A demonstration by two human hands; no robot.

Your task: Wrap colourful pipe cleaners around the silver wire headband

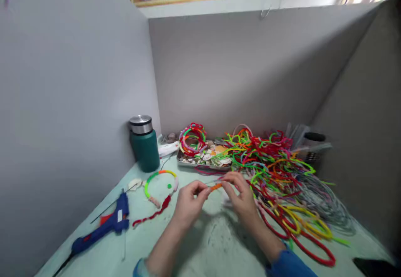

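Observation:
Between my two hands is a short orange piece of fuzzy pipe cleaner (216, 187), held just above the table. My left hand (192, 199) pinches its left end with thumb and forefinger. At the other end, the fingers of my right hand (240, 195) close on it. A thin grey strand seems to run beside it near the fingertips. To the left of my left hand lies a multicoloured ring (147, 185) of wrapped pipe cleaner, with a twisted red tail (152, 215) and a small green dot (169, 186) inside it.
A blue glue gun (108, 223) rests at the left, and a green bottle (144, 147) stands behind it. At the back, a metal tray (200, 166) holds shells and a stack of colourful rings (191, 139). Tangled pipe cleaners (269, 156) fill the right side, near a dark mesh cup (313, 147).

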